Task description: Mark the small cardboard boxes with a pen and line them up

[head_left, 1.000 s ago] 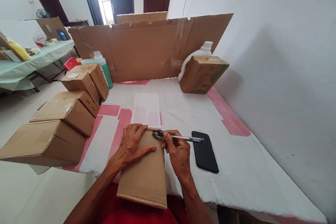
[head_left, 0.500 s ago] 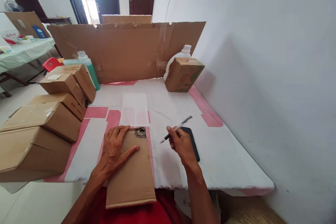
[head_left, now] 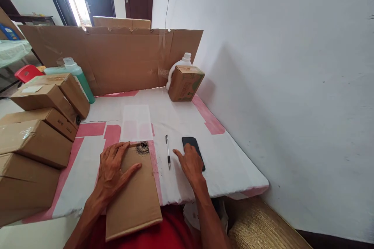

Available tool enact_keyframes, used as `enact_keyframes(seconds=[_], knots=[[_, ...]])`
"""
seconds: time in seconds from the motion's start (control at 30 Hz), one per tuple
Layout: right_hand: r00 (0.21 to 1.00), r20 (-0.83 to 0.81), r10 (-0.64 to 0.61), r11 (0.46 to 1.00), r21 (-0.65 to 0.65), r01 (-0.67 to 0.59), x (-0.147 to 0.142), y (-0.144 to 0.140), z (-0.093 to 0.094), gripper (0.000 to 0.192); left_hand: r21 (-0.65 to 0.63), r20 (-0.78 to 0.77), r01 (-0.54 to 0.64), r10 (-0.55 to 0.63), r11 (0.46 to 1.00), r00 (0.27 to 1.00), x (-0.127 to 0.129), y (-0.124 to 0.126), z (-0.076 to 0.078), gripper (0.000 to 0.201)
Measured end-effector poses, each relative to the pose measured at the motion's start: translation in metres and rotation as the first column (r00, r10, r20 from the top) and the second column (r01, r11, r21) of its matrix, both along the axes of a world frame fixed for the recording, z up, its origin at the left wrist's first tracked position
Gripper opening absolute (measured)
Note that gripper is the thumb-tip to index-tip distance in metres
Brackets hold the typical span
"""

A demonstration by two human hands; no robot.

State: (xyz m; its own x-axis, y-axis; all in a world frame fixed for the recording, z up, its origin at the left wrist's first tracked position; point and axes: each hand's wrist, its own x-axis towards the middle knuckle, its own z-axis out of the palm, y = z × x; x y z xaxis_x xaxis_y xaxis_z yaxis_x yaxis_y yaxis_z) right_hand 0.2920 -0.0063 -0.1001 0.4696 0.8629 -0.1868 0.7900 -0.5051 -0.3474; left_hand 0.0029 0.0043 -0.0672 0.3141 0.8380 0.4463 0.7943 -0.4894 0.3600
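My left hand (head_left: 112, 171) lies with its fingers flat on the left side of a piece of brown cardboard (head_left: 137, 202), thumb spread. Black scribbled loops (head_left: 142, 148) mark the cardboard's top right corner. The cardboard's near end reaches past the table edge. To its right a clear pen with a black grip (head_left: 168, 151) rests on the table, tip towards me. My right hand (head_left: 191, 163) is over a black phone (head_left: 189, 141), fingers at its surface and thumb stretched out to the left. Part of the phone is hidden beneath that hand.
Cardboard boxes (head_left: 32, 140) line the table's left side, with a green bottle (head_left: 80, 79) behind them. A large cardboard panel (head_left: 122, 60) stands across the back. A small box (head_left: 187, 85) and a white jug (head_left: 178, 64) stand before it. A white wall (head_left: 277, 85) borders the right.
My right hand has let go of the pen, which now lies on the table, and has moved onto the phone. The view has swung right. My left hand stays on the cardboard.
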Motion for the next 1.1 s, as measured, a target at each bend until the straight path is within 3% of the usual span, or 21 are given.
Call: enact_keyframes(seconds=[0.13,0.33,0.43,0.53,0.6,0.7,0.77,0.9,0.97,1.03,1.1], knots=[[0.984,0.036,-0.177,0.984,0.012,0.177,0.026,-0.021,-0.003,0.051,0.026,0.015,0.004,-0.004,1.0,1.0,0.002,-0.006,0.004,0.06],[0.949,-0.189,-0.251,0.963,0.047,0.264,0.047,-0.019,-0.017,0.07,0.168,0.031,0.039,-0.044,0.985,0.999,0.007,-0.023,0.016,0.063],[0.897,-0.386,-0.215,0.956,0.106,0.275,0.048,-0.019,-0.024,0.056,0.156,0.018,0.046,-0.049,0.987,0.999,0.007,-0.029,0.018,0.065],[0.796,-0.591,-0.13,0.94,0.181,0.288,0.044,-0.029,-0.025,0.048,0.105,0.025,0.021,-0.024,0.994,0.999,0.005,-0.031,0.017,0.066],[0.652,-0.753,-0.086,0.916,0.198,0.349,0.038,-0.04,-0.019,0.053,0.093,0.026,0.003,-0.006,0.996,1.0,0.004,-0.03,0.016,0.065],[0.203,-0.979,0.016,0.864,0.115,0.489,0.023,-0.061,0.002,0.058,0.099,0.017,0.004,-0.006,0.995,1.0,0.005,-0.027,0.014,0.065],[-0.061,-0.995,0.079,0.862,0.037,0.505,0.007,-0.074,0.02,0.061,0.096,0.016,0.01,-0.012,0.995,1.0,0.007,-0.025,0.014,0.065],[-0.38,-0.917,0.123,0.951,-0.001,0.31,-0.036,-0.087,0.047,0.047,0.097,0.017,0.017,-0.019,0.995,1.0,0.01,-0.026,0.016,0.065],[-0.536,-0.836,0.118,0.985,0.032,0.167,-0.059,-0.087,0.055,0.052,0.096,0.023,0.018,-0.021,0.995,1.0,0.009,-0.028,0.017,0.064],[-0.633,-0.766,0.11,0.994,0.091,0.062,-0.079,-0.087,0.061,0.067,0.09,0.033,0.027,-0.03,0.996,0.999,0.007,-0.03,0.018,0.061],[-0.678,-0.727,0.105,0.989,0.15,-0.007,-0.094,-0.088,0.065,0.074,0.082,0.041,0.03,-0.034,0.996,0.999,0.005,-0.031,0.016,0.057]])
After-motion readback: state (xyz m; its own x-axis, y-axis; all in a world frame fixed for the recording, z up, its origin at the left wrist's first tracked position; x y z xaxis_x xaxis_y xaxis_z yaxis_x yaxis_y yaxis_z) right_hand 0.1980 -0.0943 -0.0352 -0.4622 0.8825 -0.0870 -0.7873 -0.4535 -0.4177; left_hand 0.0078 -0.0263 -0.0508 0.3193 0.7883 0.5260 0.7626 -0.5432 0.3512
